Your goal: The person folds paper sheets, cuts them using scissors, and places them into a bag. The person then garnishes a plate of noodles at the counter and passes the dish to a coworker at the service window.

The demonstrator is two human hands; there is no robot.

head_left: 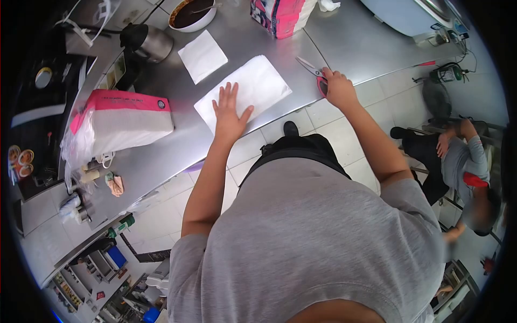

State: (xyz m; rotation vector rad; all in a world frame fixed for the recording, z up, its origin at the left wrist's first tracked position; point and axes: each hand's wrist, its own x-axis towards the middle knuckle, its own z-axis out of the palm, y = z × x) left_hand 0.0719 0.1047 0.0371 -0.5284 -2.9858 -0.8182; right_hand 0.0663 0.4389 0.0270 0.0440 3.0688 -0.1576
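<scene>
At the near edge of the metal table (344,43), the right hand (339,89) holds the scissors (316,72); its grip is closed around the handles, and the blades point inward over the table. To the left, just inside the same edge, the large white paper (264,81) lies flat, its sides set askew to the edge. The left hand (230,119) rests on it palm down, grip spread, pinching nothing. Progress, judged from this view: the large white paper is laid out and steadied, and the scissors are in hand; the blades are apart from the paper, no cutting is under way, and no cut line is visible. Farther in, the small white paper (203,56) lies separate, untouched by either hand; whether it was cut from a larger piece cannot be told. Toward the left end of the table lies a pink-and-white pack (132,121), with loose clear film at its left end. Near the far edge are a steel jug (153,44), a white bowl (202,26) of dark sauce and a second pack (288,19).
</scene>
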